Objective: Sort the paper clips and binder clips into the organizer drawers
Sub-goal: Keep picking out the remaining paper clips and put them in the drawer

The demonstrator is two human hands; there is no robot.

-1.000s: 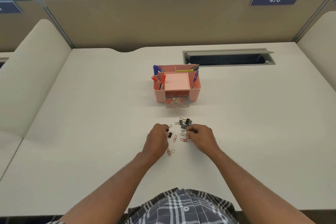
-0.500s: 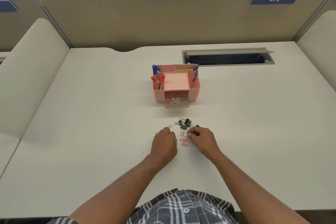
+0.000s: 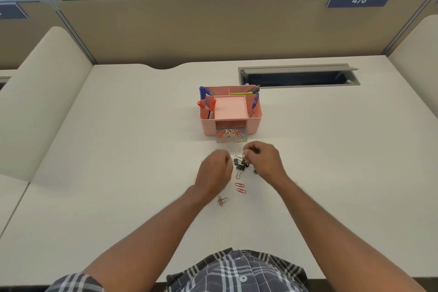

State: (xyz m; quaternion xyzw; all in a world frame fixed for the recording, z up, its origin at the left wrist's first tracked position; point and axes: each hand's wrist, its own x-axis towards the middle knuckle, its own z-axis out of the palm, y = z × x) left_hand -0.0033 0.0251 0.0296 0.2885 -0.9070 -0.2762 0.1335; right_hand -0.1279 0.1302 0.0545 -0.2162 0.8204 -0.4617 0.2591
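paper clips (image 3: 245, 157) sit pinched in the right hand (image 3: 265, 161), above black binder clips (image 3: 239, 166) on the table (image 3: 118, 149). left hand (image 3: 214, 172) is curled; its contents cannot be told. more clips fill the open drawer (image 3: 229, 134) of the pink organizer (image 3: 231, 111).

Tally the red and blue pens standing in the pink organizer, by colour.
Red pens: 2
Blue pens: 2
Total: 4
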